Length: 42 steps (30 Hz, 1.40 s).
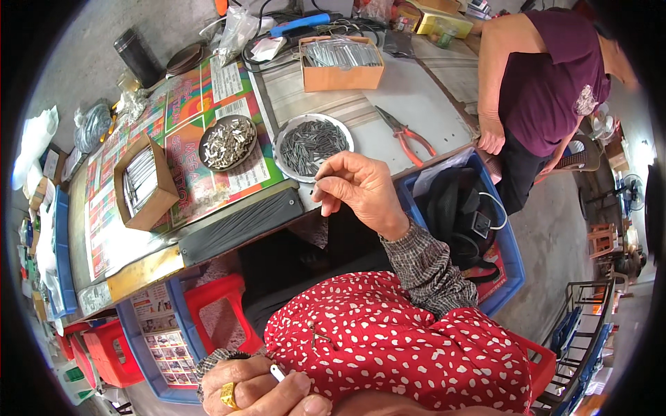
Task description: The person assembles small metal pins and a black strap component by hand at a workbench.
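My left hand [260, 392], a gold ring on one finger, is closed near my lap. A small white stick-like piece [277, 373] pokes out between its fingers; the rest of it is hidden. Just past the table's front edge, my right hand [364, 191] is raised with thumb and fingertips pinched together; whatever they hold is too small to make out. Nearest to it is a silver bowl [349, 133] of dark, thin metal pins [312, 147]. To the left of that stands a dark dish [207, 161] heaped with small whitish and brassy pieces [232, 141].
Red-handled pliers [409, 135] lie right of the bowl. Cardboard boxes of metal strips stand behind [343, 78] and at left [163, 197]. A blue crate [515, 267] with a black bag is at my right. Another person [548, 97] stands at the table's right end.
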Tool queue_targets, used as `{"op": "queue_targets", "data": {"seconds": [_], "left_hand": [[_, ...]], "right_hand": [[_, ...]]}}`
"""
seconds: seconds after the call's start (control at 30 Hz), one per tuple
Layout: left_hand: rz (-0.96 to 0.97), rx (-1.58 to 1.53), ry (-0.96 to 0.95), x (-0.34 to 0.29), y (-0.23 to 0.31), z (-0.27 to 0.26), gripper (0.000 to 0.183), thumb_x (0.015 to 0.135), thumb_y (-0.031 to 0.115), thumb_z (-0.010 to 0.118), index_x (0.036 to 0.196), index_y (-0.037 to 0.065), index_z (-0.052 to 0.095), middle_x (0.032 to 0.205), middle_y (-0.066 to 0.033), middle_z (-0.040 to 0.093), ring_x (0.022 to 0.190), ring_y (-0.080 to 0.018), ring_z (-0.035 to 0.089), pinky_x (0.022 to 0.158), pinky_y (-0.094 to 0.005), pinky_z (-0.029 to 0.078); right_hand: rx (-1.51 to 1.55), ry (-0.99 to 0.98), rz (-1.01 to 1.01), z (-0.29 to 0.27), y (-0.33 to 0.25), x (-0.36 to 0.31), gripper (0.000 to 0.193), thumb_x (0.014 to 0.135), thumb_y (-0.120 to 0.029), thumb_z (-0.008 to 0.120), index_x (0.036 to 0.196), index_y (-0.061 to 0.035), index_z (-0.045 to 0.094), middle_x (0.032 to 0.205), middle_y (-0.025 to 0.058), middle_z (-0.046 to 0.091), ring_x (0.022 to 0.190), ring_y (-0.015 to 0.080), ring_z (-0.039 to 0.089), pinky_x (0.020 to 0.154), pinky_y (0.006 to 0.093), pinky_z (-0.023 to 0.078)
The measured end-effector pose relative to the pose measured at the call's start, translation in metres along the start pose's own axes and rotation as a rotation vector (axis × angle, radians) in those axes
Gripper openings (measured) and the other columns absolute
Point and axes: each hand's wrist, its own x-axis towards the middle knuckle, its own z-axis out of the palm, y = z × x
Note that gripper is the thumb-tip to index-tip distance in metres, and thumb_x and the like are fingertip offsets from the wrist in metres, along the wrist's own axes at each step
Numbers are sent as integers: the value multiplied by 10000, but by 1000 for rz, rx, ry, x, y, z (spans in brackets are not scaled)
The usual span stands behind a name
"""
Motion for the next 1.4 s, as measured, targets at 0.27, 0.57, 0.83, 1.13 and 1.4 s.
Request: {"op": "queue_targets", "data": {"seconds": [0.27,0.57,0.83,1.13,1.4], "left_hand": [[-23,8,-35,1,3,-3,254,700,81,698,913,-29,614,778,-175,633,532,-201,558,544,-349,509],[51,-4,-17,0,-2,-2,255,690,56,712,902,-47,615,779,-187,628,523,-190,548,505,-327,501],[43,-11,-16,-2,-2,0,243,698,48,703,905,-43,615,780,-179,621,530,-188,552,501,-331,501],[20,-44,-48,0,-3,0,228,706,26,692,905,-51,610,774,-173,615,538,-190,559,500,-324,511],[-45,57,-40,-4,0,9,291,663,89,720,912,-9,607,753,-139,611,523,-188,558,494,-304,481]], "right_hand": [[-15,-5,-4,0,1,0,87,878,-52,579,925,20,576,739,63,633,579,80,589,515,181,482],[-11,-2,-6,0,1,1,85,876,-51,581,916,23,578,740,63,633,571,78,588,512,183,483],[-12,1,13,0,-2,0,68,870,-26,579,895,37,576,751,89,647,578,110,612,528,196,502],[-12,-6,12,0,-1,1,71,870,-27,579,891,40,578,757,93,648,585,109,614,529,198,502],[-41,-33,-74,5,-4,-5,53,851,-20,604,888,16,596,783,30,604,627,68,585,536,177,460]]}}
